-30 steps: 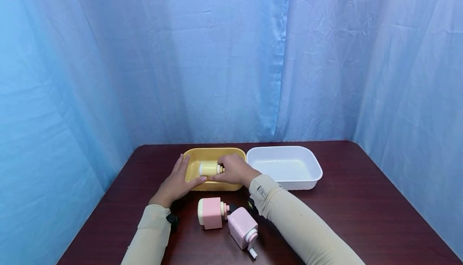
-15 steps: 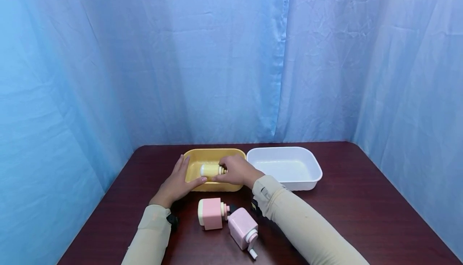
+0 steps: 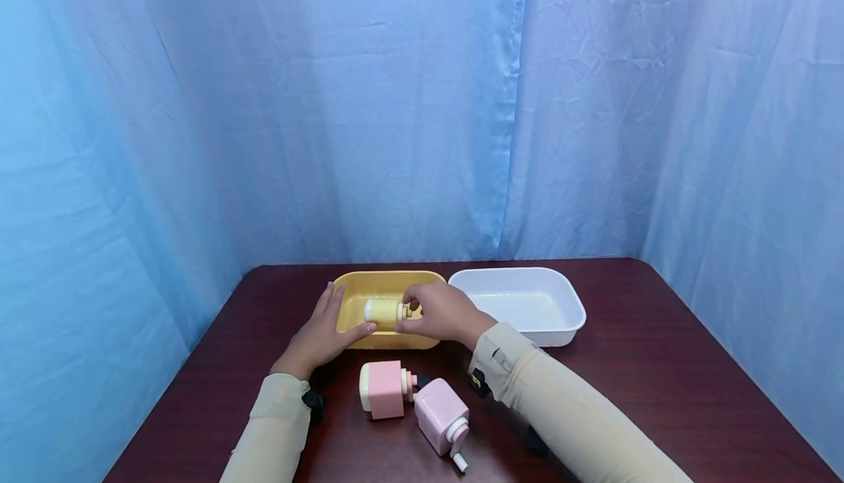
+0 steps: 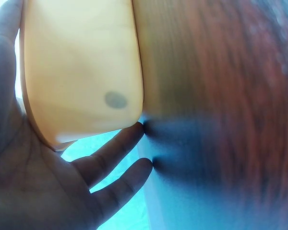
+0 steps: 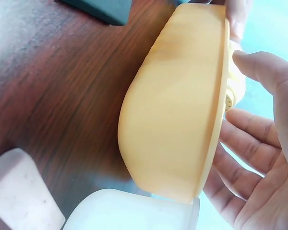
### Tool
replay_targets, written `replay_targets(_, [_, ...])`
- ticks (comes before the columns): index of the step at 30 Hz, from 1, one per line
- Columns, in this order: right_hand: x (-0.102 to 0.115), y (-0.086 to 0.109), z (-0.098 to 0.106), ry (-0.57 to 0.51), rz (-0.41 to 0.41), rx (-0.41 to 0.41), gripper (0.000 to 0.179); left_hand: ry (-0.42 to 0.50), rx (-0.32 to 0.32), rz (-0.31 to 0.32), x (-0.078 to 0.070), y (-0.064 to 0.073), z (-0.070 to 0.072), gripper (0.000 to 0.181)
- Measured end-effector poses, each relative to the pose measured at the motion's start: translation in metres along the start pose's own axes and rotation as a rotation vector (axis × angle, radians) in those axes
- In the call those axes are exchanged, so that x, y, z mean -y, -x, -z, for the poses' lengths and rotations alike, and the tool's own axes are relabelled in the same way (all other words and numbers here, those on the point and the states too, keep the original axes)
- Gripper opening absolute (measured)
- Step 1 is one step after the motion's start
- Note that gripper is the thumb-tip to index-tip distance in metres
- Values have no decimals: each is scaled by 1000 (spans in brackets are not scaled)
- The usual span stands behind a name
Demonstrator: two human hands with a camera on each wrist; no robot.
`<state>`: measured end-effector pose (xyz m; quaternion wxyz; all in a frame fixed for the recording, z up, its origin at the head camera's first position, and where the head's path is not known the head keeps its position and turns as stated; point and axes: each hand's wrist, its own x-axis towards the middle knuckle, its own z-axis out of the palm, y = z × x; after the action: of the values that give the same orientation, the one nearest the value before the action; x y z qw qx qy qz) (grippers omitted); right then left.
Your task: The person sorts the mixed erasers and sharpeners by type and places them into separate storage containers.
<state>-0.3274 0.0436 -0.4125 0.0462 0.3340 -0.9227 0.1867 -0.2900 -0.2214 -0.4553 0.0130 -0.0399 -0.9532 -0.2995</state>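
One yellow bottle (image 3: pixel 385 310) lies on its side in the yellow tray (image 3: pixel 389 341), with its white bottom to the left and its pump end to the right. The tray sits on the dark red-brown worktop (image 3: pixel 626 366). The left hand (image 3: pixel 319 336) is at the left end of the tray, fingers spread out and thumb by the near rim, so it covers some of the edge. The right hand (image 3: pixel 445 311) is over the right end, with its thumb and fingers loose and apart around the pump end; it is hard to tell if a fingertip touches the bottle. This hand gets in the way of seeing the tray's right end and a bit of the white tray (image 3: pixel 537 338), which sits just beside the yellow one. In front of the yellow tray, between the two arms, a pink bottle (image 3: pixel 386 390) with a cream bottom lies on its side. Just beside its pump is a pale purple bottle (image 3: pixel 440 413), lying down too, with its white spout tip pointing toward the person. The right sleeve (image 3: pixel 560 402) hides part of the near worktop, and the left sleeve (image 3: pixel 267 424) hides some on the other side. A blue curtain (image 3: pixel 376 102) hangs behind everything.
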Motion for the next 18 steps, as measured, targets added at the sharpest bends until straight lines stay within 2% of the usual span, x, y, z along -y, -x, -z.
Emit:
replay_targets(6, [1, 11, 3, -9, -7, 9, 48, 4, 7, 1, 1, -1, -1, 118])
replay_targets(12, [1, 23, 6, -90, -8, 21, 49, 19, 7, 4, 4, -2, -3, 121])
replay_targets(18, [2, 37, 13, -149, -7, 0, 46, 13, 2, 14, 4, -2, -3, 121])
